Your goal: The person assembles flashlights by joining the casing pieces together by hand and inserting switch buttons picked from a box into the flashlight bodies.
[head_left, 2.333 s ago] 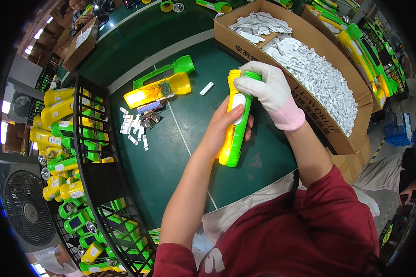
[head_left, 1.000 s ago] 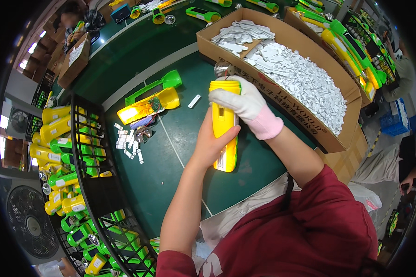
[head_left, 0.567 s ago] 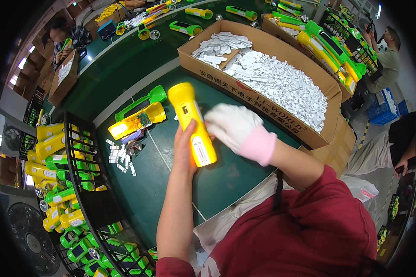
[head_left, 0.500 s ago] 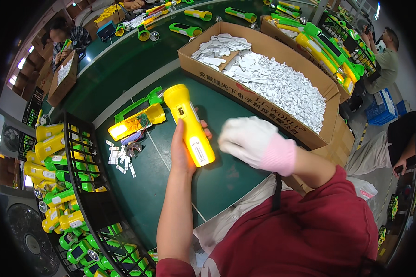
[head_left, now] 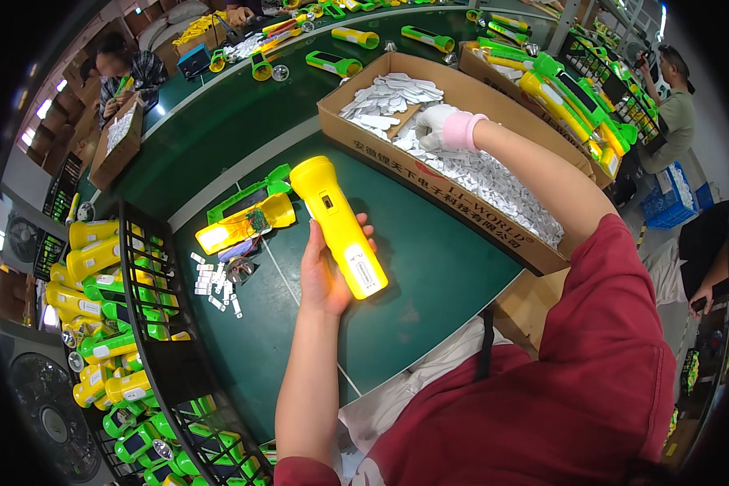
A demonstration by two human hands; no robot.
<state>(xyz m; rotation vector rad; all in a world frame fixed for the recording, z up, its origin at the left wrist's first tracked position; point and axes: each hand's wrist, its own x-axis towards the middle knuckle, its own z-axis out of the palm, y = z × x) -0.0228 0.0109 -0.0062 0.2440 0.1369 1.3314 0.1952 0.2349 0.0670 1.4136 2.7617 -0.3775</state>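
My bare left hand (head_left: 329, 274) is closed round the body of a yellow flashlight (head_left: 338, 223), which is held tilted above the green table, head pointing away from me. A dark switch slot and a pale label show on its upper face. My right hand (head_left: 439, 130), in a white glove with a pink cuff, is down in a cardboard box (head_left: 356, 143), over the small white plastic pieces (head_left: 494, 178) and beside the cardboard divider. Its fingertips are lost among the pieces, so whether it grips any is hidden.
Left on the table lie an opened flashlight (head_left: 255, 212) with a circuit board and wires, and a cluster of small white parts (head_left: 212, 279). A black crate (head_left: 150, 336) of yellow and green flashlights borders the left side. Longer white pieces (head_left: 393, 93) fill the box's far-left section.
My right hand has gone from beside the flashlight, away from me, into the cardboard box. My left hand keeps the flashlight in nearly the same place. The whole view has shifted slightly.
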